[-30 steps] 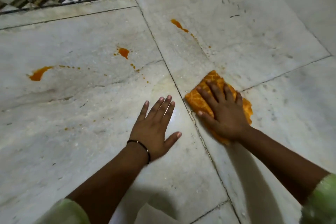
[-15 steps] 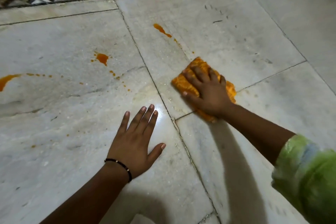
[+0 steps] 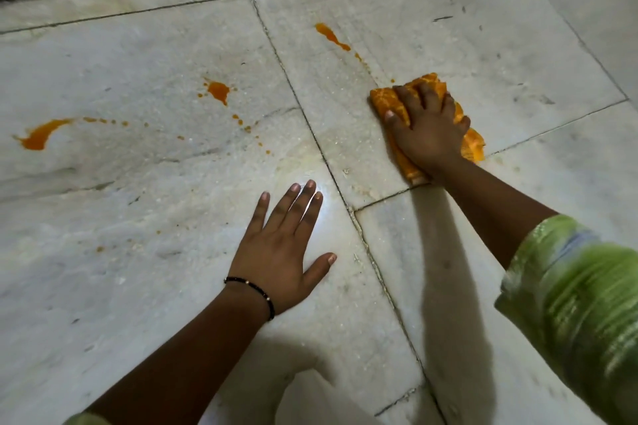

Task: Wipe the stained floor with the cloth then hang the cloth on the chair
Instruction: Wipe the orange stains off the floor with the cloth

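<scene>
Wiping underway | right hand (image 3: 426, 134) pressed flat on cloth (image 3: 473, 143) | left hand (image 3: 279, 252) spread, bracing | three stains (image 3: 218, 90) remained | chair unseen

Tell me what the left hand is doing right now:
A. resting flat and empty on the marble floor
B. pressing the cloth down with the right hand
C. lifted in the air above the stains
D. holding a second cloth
A: the left hand lies palm-down with fingers spread on the bare floor, holding nothing, while only the right hand presses the orange cloth.
</scene>
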Tool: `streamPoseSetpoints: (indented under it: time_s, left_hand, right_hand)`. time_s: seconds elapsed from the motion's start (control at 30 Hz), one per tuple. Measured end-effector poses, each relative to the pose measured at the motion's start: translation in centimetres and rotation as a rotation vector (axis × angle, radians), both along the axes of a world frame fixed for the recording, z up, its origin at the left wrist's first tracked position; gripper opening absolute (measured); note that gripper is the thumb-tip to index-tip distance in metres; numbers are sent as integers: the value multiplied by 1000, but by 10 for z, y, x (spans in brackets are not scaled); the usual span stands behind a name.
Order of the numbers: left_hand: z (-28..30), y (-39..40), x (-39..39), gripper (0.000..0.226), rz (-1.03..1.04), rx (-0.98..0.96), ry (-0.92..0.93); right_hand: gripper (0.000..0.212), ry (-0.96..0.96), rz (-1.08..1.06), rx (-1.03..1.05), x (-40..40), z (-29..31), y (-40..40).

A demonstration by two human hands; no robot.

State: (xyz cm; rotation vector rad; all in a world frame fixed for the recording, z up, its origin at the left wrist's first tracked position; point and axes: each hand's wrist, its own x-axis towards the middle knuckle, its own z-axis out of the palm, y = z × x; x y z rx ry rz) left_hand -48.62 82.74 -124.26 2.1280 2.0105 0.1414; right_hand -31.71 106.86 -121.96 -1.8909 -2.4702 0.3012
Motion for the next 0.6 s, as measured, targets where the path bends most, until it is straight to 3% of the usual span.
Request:
streamPoseSetpoints:
  time_s: [0.23, 0.3, 0.4, 0.47, 0.6]
  left_hand:
    - [-2, 0, 0, 77, -1, 11, -10]
    - [-2, -1, 0, 77, 3, 10, -13]
    - [-3, -1, -1, 77, 7, 0, -2]
    - [-2, -1, -2, 77, 2, 0, 14]
    - [8, -14, -12, 74, 105, 20, 34]
  right_hand:
    - [70, -51, 602, 64, 54, 8, -36]
    - [74, -50, 516, 65, 52, 7, -11]
    - [65, -18, 107, 55, 8, 1, 8]
    - [64, -30, -16, -10, -32, 0, -2]
    - [64, -57, 289, 44, -67, 4, -65]
